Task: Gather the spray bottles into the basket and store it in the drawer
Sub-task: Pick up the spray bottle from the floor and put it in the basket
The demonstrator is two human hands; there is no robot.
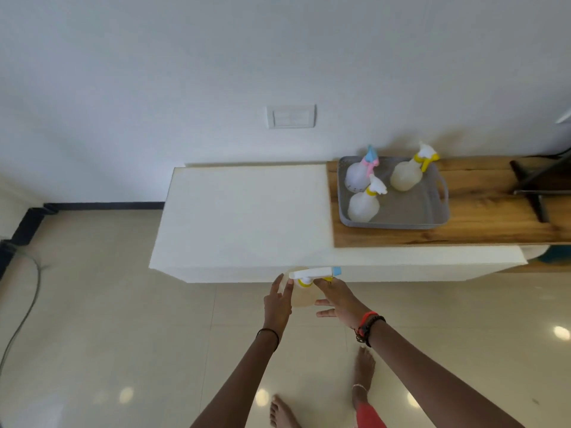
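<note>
1. Three spray bottles lie in the grey basket: one with a blue and pink head, and two with yellow collars.
2. The basket stands on the wooden worktop, beside the white cabinet top.
3. A fourth spray bottle, with a white trigger head and a blue nozzle, is held in front of the cabinet.
4. The right hand grips its neck; the lower fingers are spread.
5. The left hand touches its side with straight fingers.

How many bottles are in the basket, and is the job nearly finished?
Three spray bottles already sit in the grey basket. The fourth bottle is between the left hand and right hand. It must still go in, then the basket goes into a drawer.
</note>
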